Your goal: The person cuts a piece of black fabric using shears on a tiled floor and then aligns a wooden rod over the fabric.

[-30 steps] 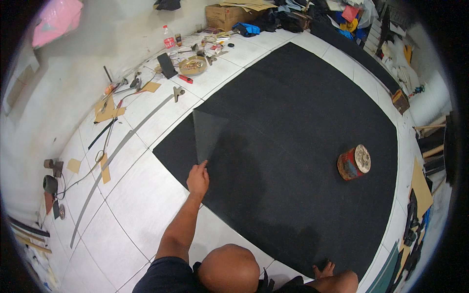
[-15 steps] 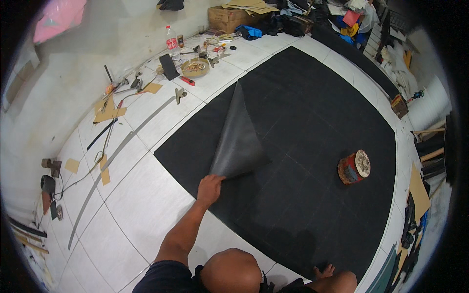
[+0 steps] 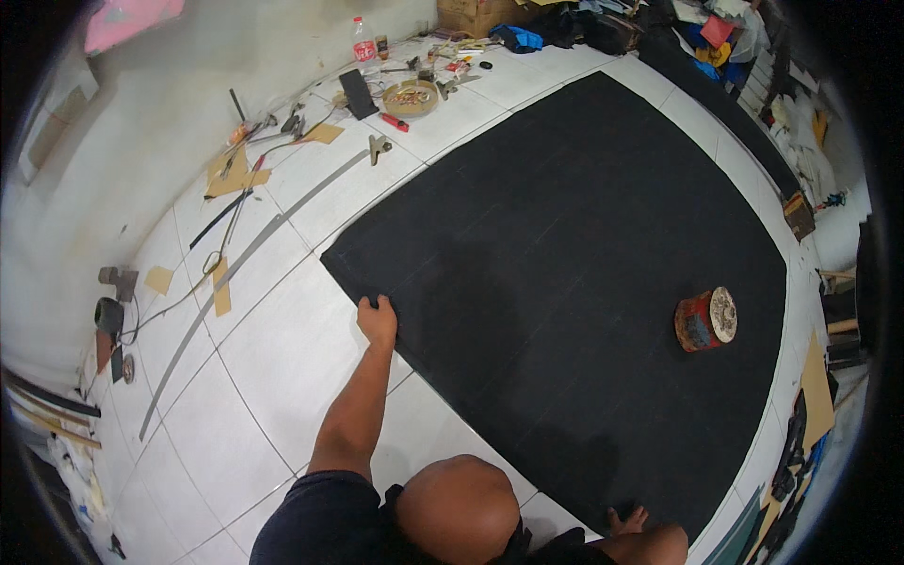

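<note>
A large black sheet (image 3: 584, 217) of leather-like material is spread flat on the tiled floor before me. My left hand (image 3: 379, 323) is at its left edge, thumb and fingers closed about the rim. Low on the right, my right hand (image 3: 629, 521) rests on the sheet's near corner with its fingers spread; part of it is hidden behind my bent limb. On the sheet's right part sits a worn red can (image 3: 695, 323) with a pale, stained top, tilted in this view.
Left of the sheet lie a long grey strip (image 3: 254, 247), a metal clip (image 3: 379, 149) and cardboard scraps. Farther back are a round tray (image 3: 411, 98), a dark phone-like slab (image 3: 358, 94), a red cutter (image 3: 395, 122) and a bottle (image 3: 363, 42). A long black roll (image 3: 730, 118) borders the far right.
The folded-over flap has been turned back to the left and now lies flat. My left hand went with it to the edge; my right hand stayed put. The view has shifted slightly.
</note>
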Available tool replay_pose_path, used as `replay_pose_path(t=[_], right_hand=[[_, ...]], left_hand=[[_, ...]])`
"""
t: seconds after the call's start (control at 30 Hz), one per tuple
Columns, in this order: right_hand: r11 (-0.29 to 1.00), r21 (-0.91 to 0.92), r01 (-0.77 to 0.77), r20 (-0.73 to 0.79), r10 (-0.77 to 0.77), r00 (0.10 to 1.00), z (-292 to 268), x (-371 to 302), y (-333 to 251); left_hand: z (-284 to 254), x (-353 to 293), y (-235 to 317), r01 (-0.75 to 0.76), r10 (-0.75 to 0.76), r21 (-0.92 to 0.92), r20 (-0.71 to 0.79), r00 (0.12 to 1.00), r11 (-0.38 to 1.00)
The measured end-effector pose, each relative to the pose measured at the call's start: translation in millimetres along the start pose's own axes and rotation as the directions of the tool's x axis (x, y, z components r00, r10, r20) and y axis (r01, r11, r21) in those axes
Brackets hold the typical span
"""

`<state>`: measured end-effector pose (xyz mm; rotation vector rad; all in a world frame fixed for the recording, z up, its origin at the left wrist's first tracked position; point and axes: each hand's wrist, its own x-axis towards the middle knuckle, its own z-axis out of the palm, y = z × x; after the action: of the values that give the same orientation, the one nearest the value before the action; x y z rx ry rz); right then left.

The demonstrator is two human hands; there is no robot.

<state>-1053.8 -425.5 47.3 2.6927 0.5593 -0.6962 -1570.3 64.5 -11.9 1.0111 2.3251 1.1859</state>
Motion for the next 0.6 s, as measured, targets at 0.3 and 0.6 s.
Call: replay_pose_path(t=[0.3, 0.6], right_hand=[[1.0, 0.002, -0.022, -0.012, 0.022, 1.0, 12, 12, 3], [0.998, 0.058, 0.013, -0.037, -0.011, 0.999, 7, 8, 8]], left_hand=[[-16, 56, -28, 0.068, -0.073, 0.135, 0.032, 0.997, 0.988], [-6, 60, -19, 0.197, -0.21, 0.125, 0.102, 0.972, 0.972]])
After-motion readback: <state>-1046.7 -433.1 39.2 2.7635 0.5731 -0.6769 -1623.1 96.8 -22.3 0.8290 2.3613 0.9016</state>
